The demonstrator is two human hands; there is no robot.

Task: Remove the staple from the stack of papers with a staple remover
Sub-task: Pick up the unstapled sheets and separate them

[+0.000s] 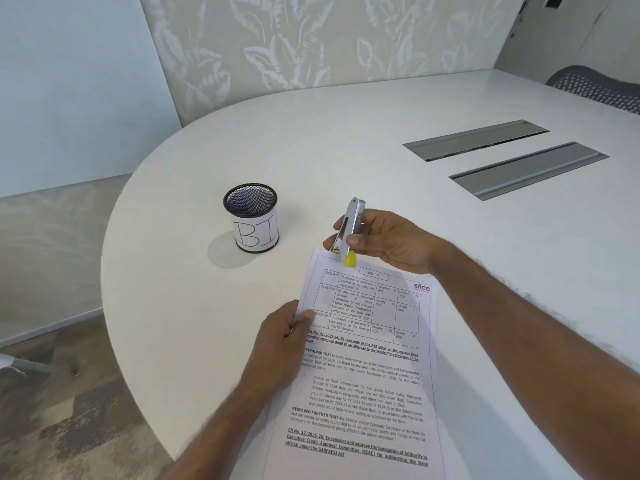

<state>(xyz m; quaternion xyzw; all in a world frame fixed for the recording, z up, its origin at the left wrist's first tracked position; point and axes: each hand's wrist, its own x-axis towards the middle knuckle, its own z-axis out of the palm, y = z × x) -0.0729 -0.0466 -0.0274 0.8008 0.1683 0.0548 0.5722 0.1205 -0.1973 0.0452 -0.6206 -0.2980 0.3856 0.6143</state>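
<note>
A stack of printed papers (367, 368) lies on the white table, its top edge pointing away from me. My left hand (282, 344) grips the stack's left edge, thumb on top of the page. My right hand (388, 240) grips a silver staple remover (351, 228) with a yellow tip, held nearly upright. Its lower end touches the top left corner of the papers. The staple itself is too small to make out.
A black mesh cup (252, 216) with a white label reading "BI" stands left of the papers. Two grey metal cable hatches (505, 157) are set into the white table (346, 140) at the right. A mesh chair back (599, 86) shows at the far right.
</note>
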